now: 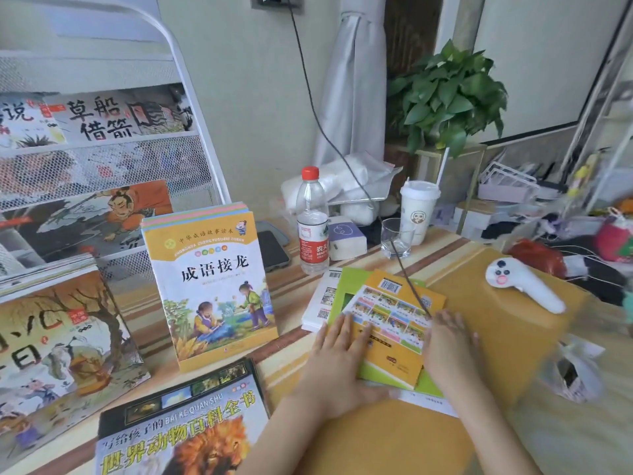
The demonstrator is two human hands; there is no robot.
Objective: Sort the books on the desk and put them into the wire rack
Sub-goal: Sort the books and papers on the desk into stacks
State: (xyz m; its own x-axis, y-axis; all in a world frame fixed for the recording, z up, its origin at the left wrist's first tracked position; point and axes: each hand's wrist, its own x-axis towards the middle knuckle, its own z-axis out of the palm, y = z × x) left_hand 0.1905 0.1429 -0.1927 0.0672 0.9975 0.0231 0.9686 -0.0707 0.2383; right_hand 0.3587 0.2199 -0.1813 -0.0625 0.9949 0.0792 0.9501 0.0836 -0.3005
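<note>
A small pile of thin books [390, 323] lies face down on the desk, an orange-yellow one on top, green and white ones under it. My left hand [337, 365] lies flat on the pile's left side, fingers straight. My right hand [448, 344] rests flat against its right edge. A yellow book set [212, 286] stands upright to the left. Beside it leans a stack of picture books [65, 341]. An animal encyclopedia [181, 426] lies at the near edge. The white wire rack [113, 156] at the left holds several picture books on its shelves.
A water bottle [312, 221], a glass [397, 238], a paper cup with straw [418, 210] and a dark phone [272, 250] stand behind the books. A white reading pen [524, 286] lies on a yellow board at the right. A black cable [342, 156] crosses the pile. Clutter fills the far right.
</note>
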